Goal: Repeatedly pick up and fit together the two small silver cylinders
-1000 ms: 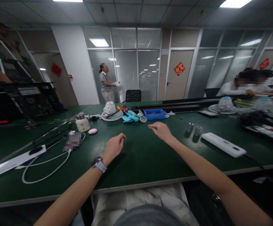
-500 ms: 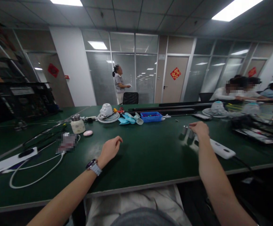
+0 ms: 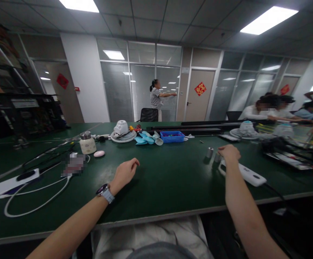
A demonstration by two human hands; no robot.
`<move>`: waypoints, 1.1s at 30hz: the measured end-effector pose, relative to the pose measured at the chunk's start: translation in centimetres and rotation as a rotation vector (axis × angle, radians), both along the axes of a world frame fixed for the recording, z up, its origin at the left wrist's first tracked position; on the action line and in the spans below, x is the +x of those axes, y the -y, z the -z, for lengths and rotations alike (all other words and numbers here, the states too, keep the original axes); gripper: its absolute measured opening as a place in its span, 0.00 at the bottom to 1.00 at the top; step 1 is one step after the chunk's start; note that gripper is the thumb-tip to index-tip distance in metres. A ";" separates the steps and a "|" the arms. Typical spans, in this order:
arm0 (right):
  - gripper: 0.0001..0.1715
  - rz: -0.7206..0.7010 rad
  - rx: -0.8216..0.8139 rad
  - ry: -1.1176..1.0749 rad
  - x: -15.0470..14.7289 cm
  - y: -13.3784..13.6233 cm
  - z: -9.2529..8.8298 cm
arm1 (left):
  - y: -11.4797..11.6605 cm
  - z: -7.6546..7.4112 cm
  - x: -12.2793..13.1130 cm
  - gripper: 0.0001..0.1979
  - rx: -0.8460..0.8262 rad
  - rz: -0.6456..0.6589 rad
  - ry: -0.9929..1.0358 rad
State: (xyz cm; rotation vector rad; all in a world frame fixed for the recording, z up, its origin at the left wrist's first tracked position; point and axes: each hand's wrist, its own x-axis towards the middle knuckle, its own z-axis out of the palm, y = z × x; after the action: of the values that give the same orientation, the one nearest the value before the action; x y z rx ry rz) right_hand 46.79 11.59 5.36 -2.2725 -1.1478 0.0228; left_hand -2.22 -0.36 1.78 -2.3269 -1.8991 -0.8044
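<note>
The right hand (image 3: 229, 154), half-open and empty, hangs just right of two small upright silver metal cylinders (image 3: 210, 152), far nearer them than the open left hand (image 3: 124, 173); a long white plastic power strip (image 3: 253, 175) lies just beside it.

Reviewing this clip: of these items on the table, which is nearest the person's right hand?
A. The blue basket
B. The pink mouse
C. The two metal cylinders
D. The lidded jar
C. The two metal cylinders stand on the table just beside the right hand.
</note>
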 end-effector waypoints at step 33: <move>0.27 -0.200 -0.138 0.439 -3.3 -2.5 2.1 | -0.1 0.4 -0.1 0.15 -0.006 0.053 -0.006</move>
State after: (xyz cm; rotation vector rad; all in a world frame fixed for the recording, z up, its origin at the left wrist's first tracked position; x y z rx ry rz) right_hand 43.50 14.10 3.31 -2.3395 -1.6404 -0.3448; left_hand -2.28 -0.27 1.42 -2.3901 -1.8470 -0.7968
